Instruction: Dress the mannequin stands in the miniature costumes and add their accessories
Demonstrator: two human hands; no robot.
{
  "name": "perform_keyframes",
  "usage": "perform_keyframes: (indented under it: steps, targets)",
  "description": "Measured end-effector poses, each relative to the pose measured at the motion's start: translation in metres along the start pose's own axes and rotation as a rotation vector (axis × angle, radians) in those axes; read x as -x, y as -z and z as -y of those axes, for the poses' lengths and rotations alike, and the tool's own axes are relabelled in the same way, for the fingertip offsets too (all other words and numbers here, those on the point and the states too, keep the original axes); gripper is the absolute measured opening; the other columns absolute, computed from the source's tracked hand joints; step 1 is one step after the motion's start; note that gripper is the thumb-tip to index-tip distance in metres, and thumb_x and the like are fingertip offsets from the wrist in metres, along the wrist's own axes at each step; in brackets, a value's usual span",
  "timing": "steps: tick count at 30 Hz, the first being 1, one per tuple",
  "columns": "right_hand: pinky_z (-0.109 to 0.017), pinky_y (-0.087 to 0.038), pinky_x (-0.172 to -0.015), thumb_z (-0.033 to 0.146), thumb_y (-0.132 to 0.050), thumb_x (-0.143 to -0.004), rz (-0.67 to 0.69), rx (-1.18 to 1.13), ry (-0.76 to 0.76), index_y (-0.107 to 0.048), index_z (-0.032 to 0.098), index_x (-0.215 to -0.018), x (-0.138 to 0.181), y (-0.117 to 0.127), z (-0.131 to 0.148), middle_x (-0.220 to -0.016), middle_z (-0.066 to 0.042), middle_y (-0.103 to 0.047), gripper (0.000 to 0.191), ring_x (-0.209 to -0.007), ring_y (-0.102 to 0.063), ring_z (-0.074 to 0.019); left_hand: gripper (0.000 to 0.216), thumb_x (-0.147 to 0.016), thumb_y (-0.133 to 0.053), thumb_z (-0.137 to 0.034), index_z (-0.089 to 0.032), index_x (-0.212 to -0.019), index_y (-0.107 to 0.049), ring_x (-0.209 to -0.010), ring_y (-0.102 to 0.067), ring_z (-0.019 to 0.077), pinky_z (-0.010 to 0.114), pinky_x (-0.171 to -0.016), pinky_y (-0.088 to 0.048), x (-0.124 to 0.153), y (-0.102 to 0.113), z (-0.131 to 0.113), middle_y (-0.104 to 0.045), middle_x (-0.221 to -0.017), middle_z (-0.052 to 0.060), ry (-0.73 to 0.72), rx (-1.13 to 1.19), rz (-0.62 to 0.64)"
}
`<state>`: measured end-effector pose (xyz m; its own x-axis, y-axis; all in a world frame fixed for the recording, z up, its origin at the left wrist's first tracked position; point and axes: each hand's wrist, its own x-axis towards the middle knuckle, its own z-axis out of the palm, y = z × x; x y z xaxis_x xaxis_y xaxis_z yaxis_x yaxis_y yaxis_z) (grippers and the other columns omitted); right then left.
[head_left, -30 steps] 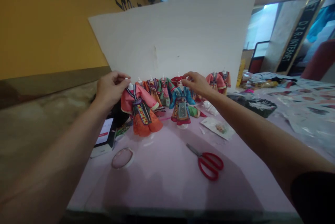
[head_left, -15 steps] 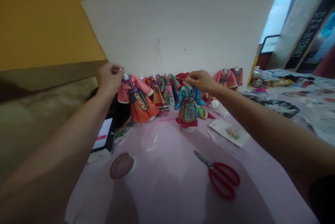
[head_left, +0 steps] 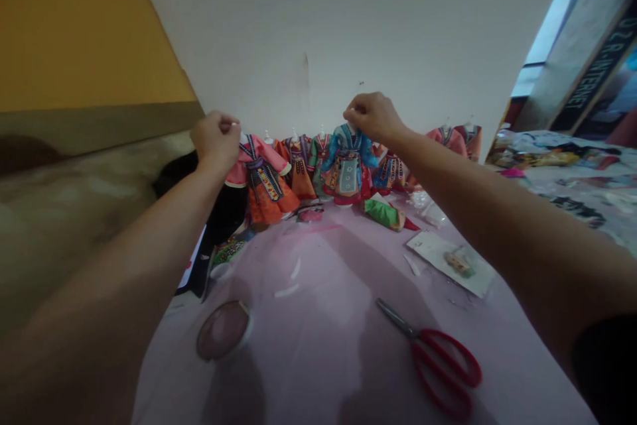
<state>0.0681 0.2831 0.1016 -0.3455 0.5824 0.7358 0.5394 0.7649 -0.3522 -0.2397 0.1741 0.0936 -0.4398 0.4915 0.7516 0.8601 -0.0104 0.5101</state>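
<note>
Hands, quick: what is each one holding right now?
Left hand: closed, pinching the top of the pink-and-orange doll costume.
Right hand: closed, gripping the blue doll costume by its top.

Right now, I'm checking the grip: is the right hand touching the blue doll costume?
Touching. The head view shows the right hand with its fingers pinched over the neck of the blue doll costume, with no gap between them.
</note>
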Motion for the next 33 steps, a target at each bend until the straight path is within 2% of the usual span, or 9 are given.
perform_keyframes:
  steps: [4, 9, 18, 28, 31, 33]
  targets:
    - [-0.040, -0.047, -0.089, 0.014, -0.058, -0.086, 0.034, 0.004, -0.033, -0.073, 0.012, -0.086, -0.003, -0.021, -0.001, -0.089, -0.011, -0.071, 0.016, -0.089, -0.063, -0.0241, 0.015, -0.086, -0.059, -0.019, -0.016, -0.096, -0.070, -0.095, -0.070, 0.0172, 0.034, -0.089, -0.050, 0.003, -0.012, 0.007, -0.076, -0.098, 0.002, 0.006, 0.002, 0.025]
    - [-0.039, -0.048, -0.089, 0.015, -0.059, -0.086, 0.046, 0.042, -0.067, -0.074, 0.013, -0.084, -0.009, -0.040, -0.004, -0.091, -0.012, -0.074, 0.015, -0.090, -0.065, -0.0249, 0.008, -0.081, -0.060, -0.017, -0.023, -0.084, -0.065, -0.089, -0.070, 0.0208, 0.035, -0.090, -0.053, 0.000, -0.028, 0.021, -0.075, -0.091, 0.001, 0.015, 0.029, 0.015]
    - [-0.038, -0.048, -0.083, 0.016, -0.059, -0.086, 0.125, 0.053, -0.093, -0.076, 0.014, -0.084, -0.011, -0.067, -0.021, -0.090, -0.013, -0.075, 0.017, -0.085, -0.065, -0.0244, 0.009, -0.082, -0.059, -0.018, -0.020, -0.087, -0.067, -0.090, -0.069, 0.0220, 0.033, -0.090, -0.052, 0.000, -0.049, 0.041, -0.074, -0.095, 0.006, 0.060, -0.007, 0.035]
    - [-0.035, -0.048, -0.081, 0.029, -0.064, -0.090, 0.084, -0.033, -0.145, -0.077, 0.014, -0.086, -0.014, -0.080, -0.030, -0.087, -0.012, -0.075, 0.020, -0.083, -0.065, -0.0234, 0.024, -0.085, -0.055, -0.024, -0.021, -0.104, -0.071, -0.099, -0.070, 0.0232, 0.034, -0.092, -0.051, -0.005, -0.060, 0.051, -0.076, -0.105, 0.008, 0.052, -0.012, 0.061]
    - [-0.037, -0.050, -0.082, 0.032, -0.066, -0.089, 0.051, -0.052, -0.181, -0.078, 0.014, -0.094, -0.014, -0.080, -0.032, -0.089, -0.012, -0.076, 0.022, -0.083, -0.067, -0.0243, 0.030, -0.085, -0.056, -0.024, -0.022, -0.112, -0.069, -0.096, -0.070, 0.0224, 0.033, -0.089, -0.051, -0.005, -0.061, 0.051, -0.076, -0.106, 0.008, 0.058, -0.016, 0.044]
    - [-0.038, -0.051, -0.083, 0.032, -0.065, -0.090, 0.039, -0.055, -0.197, -0.078, 0.013, -0.101, -0.013, -0.079, -0.034, -0.092, -0.013, -0.076, 0.025, -0.084, -0.068, -0.0253, 0.027, -0.085, -0.057, -0.024, -0.022, -0.109, -0.070, -0.094, -0.070, 0.0220, 0.033, -0.088, -0.051, -0.005, -0.061, 0.050, -0.076, -0.106, 0.008, 0.058, -0.016, 0.049]
